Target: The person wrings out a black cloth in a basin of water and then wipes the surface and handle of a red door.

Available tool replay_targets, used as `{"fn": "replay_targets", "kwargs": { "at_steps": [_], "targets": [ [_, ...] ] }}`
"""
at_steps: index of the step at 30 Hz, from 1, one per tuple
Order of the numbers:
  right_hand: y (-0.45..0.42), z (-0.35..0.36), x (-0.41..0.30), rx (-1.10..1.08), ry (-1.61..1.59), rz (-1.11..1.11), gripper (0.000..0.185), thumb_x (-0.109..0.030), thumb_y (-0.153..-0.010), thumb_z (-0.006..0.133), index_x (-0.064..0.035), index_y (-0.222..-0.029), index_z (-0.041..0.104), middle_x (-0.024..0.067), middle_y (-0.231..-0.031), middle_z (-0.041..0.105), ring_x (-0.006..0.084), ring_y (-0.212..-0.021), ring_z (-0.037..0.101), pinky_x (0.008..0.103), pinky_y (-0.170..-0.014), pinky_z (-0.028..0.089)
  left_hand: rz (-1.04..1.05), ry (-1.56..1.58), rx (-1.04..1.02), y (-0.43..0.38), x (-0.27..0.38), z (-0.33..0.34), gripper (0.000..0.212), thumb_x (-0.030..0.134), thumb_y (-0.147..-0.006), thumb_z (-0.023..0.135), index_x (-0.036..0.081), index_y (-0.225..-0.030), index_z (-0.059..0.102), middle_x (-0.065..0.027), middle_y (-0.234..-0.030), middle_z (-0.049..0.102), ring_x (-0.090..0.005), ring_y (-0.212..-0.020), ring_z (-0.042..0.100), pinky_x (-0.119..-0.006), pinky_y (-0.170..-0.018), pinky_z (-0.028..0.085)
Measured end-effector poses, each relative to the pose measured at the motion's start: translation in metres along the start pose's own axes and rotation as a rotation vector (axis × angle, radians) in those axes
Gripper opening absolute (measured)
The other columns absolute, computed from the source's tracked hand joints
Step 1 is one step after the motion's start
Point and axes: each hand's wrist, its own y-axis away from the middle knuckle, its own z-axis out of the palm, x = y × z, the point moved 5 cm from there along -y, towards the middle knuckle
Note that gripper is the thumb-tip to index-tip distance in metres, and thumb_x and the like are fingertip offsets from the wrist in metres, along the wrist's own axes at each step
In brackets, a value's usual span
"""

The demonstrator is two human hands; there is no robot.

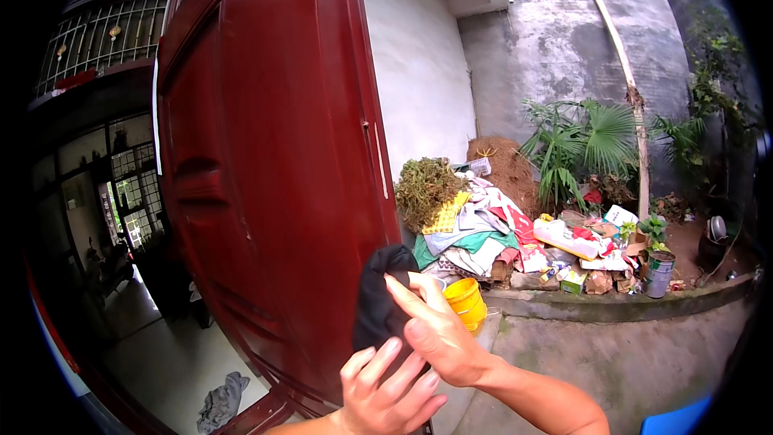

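A black cloth [375, 308] hangs in front of the edge of a dark red door [272, 133]. My right hand [447, 335] grips it from the right, its index finger lying across the front and the cloth bunched above. Lower and nearer to me is my left hand [386, 383], fingers spread, with nothing seen in it. Its fingertips overlap the bottom of the cloth in view; whether they touch it I cannot tell.
A grey rag [222, 402] lies on the floor by the doorway sill. Beyond the door stand a yellow bucket [466, 302], a heap of old clothes [477, 235] and a low concrete kerb [574, 307] with litter. A blue object [676, 417] shows at the lower right.
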Motion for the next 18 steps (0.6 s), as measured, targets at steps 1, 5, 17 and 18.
{"fn": "replay_targets", "kwargs": {
  "at_steps": [1, 5, 17, 18],
  "targets": [
    [0.0, -0.002, 0.005, -0.027, -0.096, 0.051, 0.065, -0.047, -0.1, 0.032, 0.0035, -0.139, 0.041, 0.0223, -0.128, 0.038, 0.0316, -0.114, 0.041, 0.0377, -0.102, 0.029, -0.029, -0.061, -0.035, -0.023, 0.003, 0.01, 0.051, 0.034, -0.074, 0.074, 0.013, -0.115, 0.053, -0.0088, -0.122, 0.058, -0.0329, -0.12, 0.048, -0.048, -0.093, 0.034],
    [-0.009, -0.017, 0.01, -0.187, -0.27, -0.046, 0.064, -0.047, -0.099, 0.031, 0.0017, -0.14, 0.041, 0.0252, -0.133, 0.042, 0.0306, -0.126, 0.04, 0.0379, -0.107, 0.027, 0.007, -0.531, -0.081, -0.02, -0.009, 0.031, 0.031, 0.025, -0.077, 0.069, 0.02, -0.108, 0.065, -0.0015, -0.123, 0.059, -0.0258, -0.124, 0.046, -0.044, -0.098, 0.03],
    [-0.006, 0.048, 0.113, 0.195, -0.839, 0.228, 0.043, -0.03, -0.101, 0.035, -0.0004, -0.132, 0.042, 0.0134, -0.127, 0.05, 0.0214, -0.117, 0.047, 0.031, -0.1, 0.035, 0.021, -0.84, -0.061, -0.129, -0.061, 0.005, 0.035, 0.013, -0.077, 0.064, 0.024, -0.11, 0.067, -0.0016, -0.122, 0.057, -0.0245, -0.12, 0.049, -0.044, -0.097, 0.033],
    [-0.006, 0.054, 0.105, 0.148, -0.778, 0.161, 0.048, -0.032, -0.101, 0.034, 0.0014, -0.136, 0.037, 0.0149, -0.132, 0.046, 0.0236, -0.123, 0.043, 0.0331, -0.105, 0.03, 0.05, -0.88, -0.05, -0.148, -0.07, 0.002, 0.035, 0.012, -0.078, 0.064, 0.022, -0.111, 0.067, -0.0026, -0.122, 0.057, -0.0249, -0.121, 0.049, -0.043, -0.097, 0.034]
  ]
}}
